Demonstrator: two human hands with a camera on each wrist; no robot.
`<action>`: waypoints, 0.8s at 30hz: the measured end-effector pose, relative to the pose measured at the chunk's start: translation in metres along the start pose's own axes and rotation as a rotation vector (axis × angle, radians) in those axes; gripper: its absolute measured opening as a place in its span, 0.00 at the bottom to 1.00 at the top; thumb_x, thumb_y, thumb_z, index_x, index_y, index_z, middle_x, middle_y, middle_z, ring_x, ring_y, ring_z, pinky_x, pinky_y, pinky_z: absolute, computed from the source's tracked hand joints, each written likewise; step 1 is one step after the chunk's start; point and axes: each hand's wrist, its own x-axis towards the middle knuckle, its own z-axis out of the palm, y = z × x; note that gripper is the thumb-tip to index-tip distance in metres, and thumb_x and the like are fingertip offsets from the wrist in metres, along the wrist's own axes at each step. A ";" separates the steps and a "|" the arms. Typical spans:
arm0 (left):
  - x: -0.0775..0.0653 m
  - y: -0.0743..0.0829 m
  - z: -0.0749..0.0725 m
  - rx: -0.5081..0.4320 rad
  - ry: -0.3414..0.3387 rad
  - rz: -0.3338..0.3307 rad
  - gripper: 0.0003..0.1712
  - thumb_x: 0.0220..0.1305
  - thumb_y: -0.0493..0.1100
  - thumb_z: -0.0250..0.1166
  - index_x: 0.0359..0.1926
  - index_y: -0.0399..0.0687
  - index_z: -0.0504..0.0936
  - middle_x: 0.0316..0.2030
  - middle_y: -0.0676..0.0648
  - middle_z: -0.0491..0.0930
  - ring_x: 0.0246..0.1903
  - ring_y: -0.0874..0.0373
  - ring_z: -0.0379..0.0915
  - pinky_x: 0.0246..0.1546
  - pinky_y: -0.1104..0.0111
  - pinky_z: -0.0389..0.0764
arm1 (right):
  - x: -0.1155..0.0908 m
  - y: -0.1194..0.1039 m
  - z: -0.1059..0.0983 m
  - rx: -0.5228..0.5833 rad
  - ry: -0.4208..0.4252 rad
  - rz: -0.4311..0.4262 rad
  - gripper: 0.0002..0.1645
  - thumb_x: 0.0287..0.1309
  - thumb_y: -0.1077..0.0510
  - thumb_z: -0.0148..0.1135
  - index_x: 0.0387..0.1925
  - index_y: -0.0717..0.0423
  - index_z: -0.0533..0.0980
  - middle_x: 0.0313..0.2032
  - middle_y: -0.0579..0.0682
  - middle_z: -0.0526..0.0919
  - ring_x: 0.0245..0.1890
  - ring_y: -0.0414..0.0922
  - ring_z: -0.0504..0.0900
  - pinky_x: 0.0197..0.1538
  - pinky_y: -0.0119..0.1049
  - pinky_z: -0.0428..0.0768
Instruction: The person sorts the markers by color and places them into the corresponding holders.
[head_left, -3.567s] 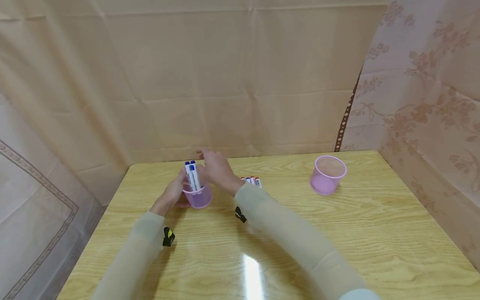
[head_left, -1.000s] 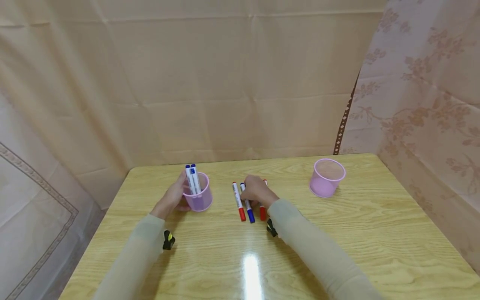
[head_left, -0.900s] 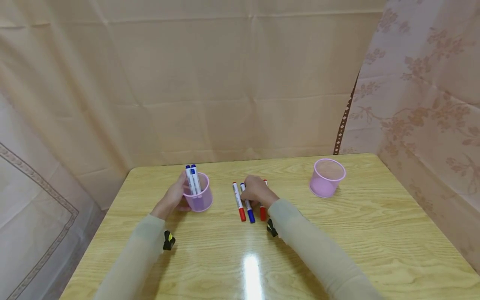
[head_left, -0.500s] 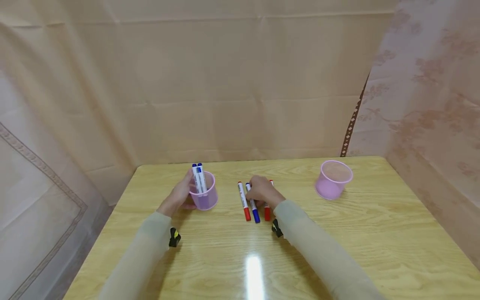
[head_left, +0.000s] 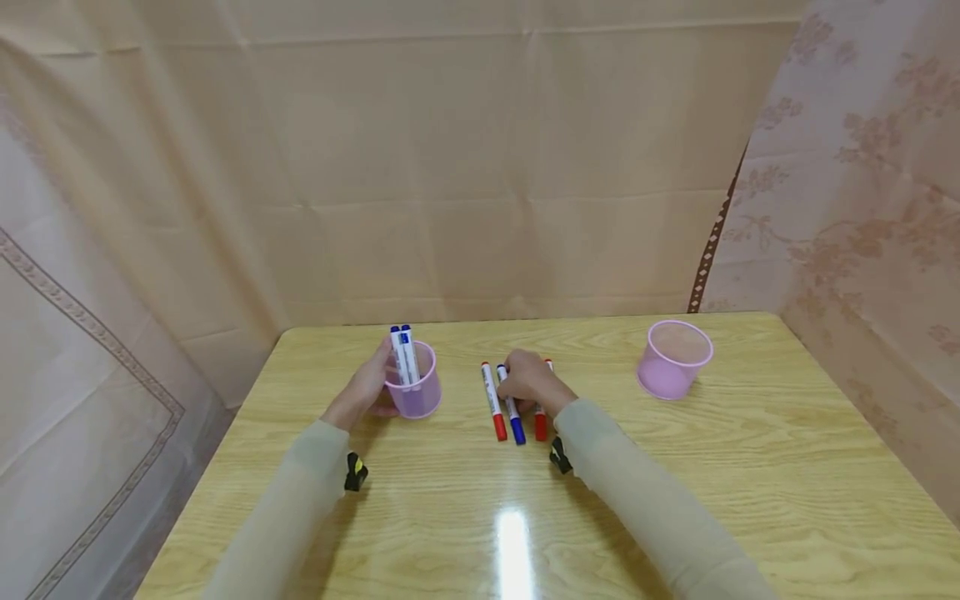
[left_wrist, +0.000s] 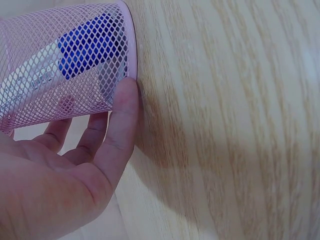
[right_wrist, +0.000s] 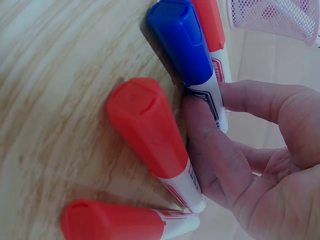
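Note:
My left hand (head_left: pixel 367 385) grips the left pink mesh pen cup (head_left: pixel 420 402), fingers along its side and the thumb up by the rim. Several white markers with blue ends (head_left: pixel 405 360) lean inside it; a blue cap shows through the mesh in the left wrist view. On the table, my right hand (head_left: pixel 531 379) pinches a blue-capped whiteboard marker (right_wrist: pixel 180 45) between thumb and fingers. A red-capped marker (head_left: pixel 492 400) lies to its left. To its right, partly under the hand, are two more red-capped markers, one (right_wrist: pixel 150 125) nearer the fingers than the other (right_wrist: pixel 115 220).
A second pink mesh cup (head_left: pixel 675 367) stands at the right rear of the wood-grain table (head_left: pixel 750 467). Beige cloth (head_left: pixel 450 167) hangs behind the back edge, and patterned cloth (head_left: pixel 862 208) hangs at the right.
My right hand has moved from beside the left cup rightward to the markers on the table and taken hold of the blue one. My left hand keeps its grip; the view shifts slightly.

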 end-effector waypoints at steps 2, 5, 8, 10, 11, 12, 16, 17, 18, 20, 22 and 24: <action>0.000 0.000 0.000 -0.003 -0.001 0.003 0.58 0.66 0.82 0.28 0.77 0.42 0.57 0.70 0.34 0.61 0.68 0.36 0.59 0.47 0.50 0.83 | 0.001 0.000 0.000 -0.008 0.002 0.003 0.25 0.56 0.66 0.70 0.55 0.67 0.75 0.36 0.57 0.80 0.22 0.47 0.85 0.23 0.36 0.84; 0.001 0.000 0.000 -0.006 0.001 0.004 0.59 0.66 0.82 0.28 0.76 0.41 0.57 0.70 0.34 0.61 0.68 0.36 0.59 0.47 0.50 0.83 | 0.002 0.000 0.000 -0.024 0.008 0.006 0.27 0.56 0.65 0.71 0.57 0.67 0.74 0.36 0.57 0.80 0.21 0.47 0.85 0.23 0.36 0.84; 0.001 0.000 0.000 -0.010 0.002 0.001 0.57 0.67 0.81 0.28 0.76 0.41 0.57 0.70 0.34 0.62 0.68 0.36 0.59 0.47 0.50 0.83 | 0.002 0.000 0.000 -0.026 0.012 0.004 0.28 0.56 0.65 0.71 0.57 0.67 0.74 0.36 0.57 0.80 0.21 0.47 0.84 0.23 0.35 0.84; 0.001 0.000 0.000 -0.012 0.007 -0.005 0.56 0.68 0.80 0.28 0.76 0.41 0.58 0.70 0.34 0.62 0.68 0.36 0.60 0.47 0.50 0.83 | 0.002 0.000 0.000 -0.012 0.006 -0.003 0.26 0.56 0.66 0.71 0.56 0.67 0.75 0.37 0.57 0.80 0.22 0.47 0.85 0.23 0.36 0.84; 0.001 -0.001 0.000 -0.010 0.009 -0.005 0.56 0.68 0.80 0.28 0.76 0.41 0.58 0.70 0.34 0.62 0.68 0.36 0.60 0.47 0.50 0.83 | 0.002 0.000 0.000 -0.001 0.000 -0.005 0.25 0.56 0.66 0.71 0.55 0.67 0.75 0.37 0.57 0.80 0.22 0.47 0.85 0.23 0.36 0.84; 0.001 -0.001 0.000 -0.008 0.008 -0.004 0.56 0.69 0.80 0.27 0.76 0.41 0.58 0.70 0.34 0.62 0.68 0.35 0.60 0.47 0.50 0.83 | 0.001 0.000 0.000 0.007 -0.005 -0.010 0.24 0.56 0.66 0.70 0.54 0.67 0.76 0.36 0.57 0.80 0.22 0.47 0.85 0.23 0.36 0.84; 0.000 0.000 -0.001 -0.005 0.009 -0.004 0.55 0.70 0.79 0.27 0.76 0.41 0.57 0.70 0.34 0.61 0.68 0.35 0.59 0.48 0.49 0.83 | 0.001 0.000 -0.001 0.031 -0.027 -0.011 0.25 0.56 0.66 0.71 0.56 0.66 0.76 0.37 0.57 0.81 0.23 0.48 0.85 0.24 0.37 0.85; 0.000 0.000 -0.001 -0.004 0.006 -0.003 0.55 0.69 0.79 0.27 0.76 0.41 0.57 0.70 0.34 0.61 0.68 0.35 0.58 0.48 0.49 0.83 | 0.001 0.000 -0.002 0.033 -0.030 -0.009 0.27 0.56 0.65 0.71 0.57 0.66 0.75 0.37 0.57 0.81 0.23 0.48 0.85 0.24 0.37 0.85; 0.000 0.000 -0.002 -0.001 0.004 -0.004 0.56 0.68 0.80 0.28 0.77 0.42 0.56 0.71 0.34 0.61 0.69 0.35 0.58 0.49 0.48 0.83 | 0.001 0.000 -0.003 0.032 -0.032 -0.007 0.28 0.56 0.65 0.72 0.58 0.65 0.75 0.38 0.57 0.80 0.23 0.48 0.85 0.24 0.37 0.85; -0.001 0.001 -0.002 0.005 0.002 -0.009 0.57 0.67 0.81 0.28 0.77 0.43 0.56 0.71 0.34 0.60 0.69 0.35 0.57 0.50 0.48 0.82 | 0.000 -0.001 -0.005 0.030 -0.034 0.000 0.30 0.55 0.65 0.73 0.59 0.65 0.74 0.38 0.57 0.81 0.23 0.48 0.85 0.24 0.37 0.85; -0.001 0.001 -0.001 0.012 -0.001 -0.010 0.56 0.67 0.81 0.27 0.77 0.43 0.55 0.71 0.34 0.60 0.69 0.36 0.57 0.50 0.48 0.82 | -0.002 -0.002 -0.008 0.028 -0.033 0.002 0.31 0.55 0.64 0.73 0.60 0.65 0.73 0.41 0.57 0.81 0.24 0.48 0.85 0.26 0.38 0.85; -0.001 0.001 0.000 0.014 -0.001 -0.009 0.56 0.68 0.80 0.27 0.77 0.43 0.55 0.71 0.34 0.60 0.69 0.36 0.57 0.50 0.48 0.82 | -0.005 -0.003 -0.011 0.026 -0.034 -0.004 0.33 0.56 0.64 0.72 0.62 0.64 0.72 0.43 0.57 0.81 0.25 0.48 0.85 0.27 0.39 0.86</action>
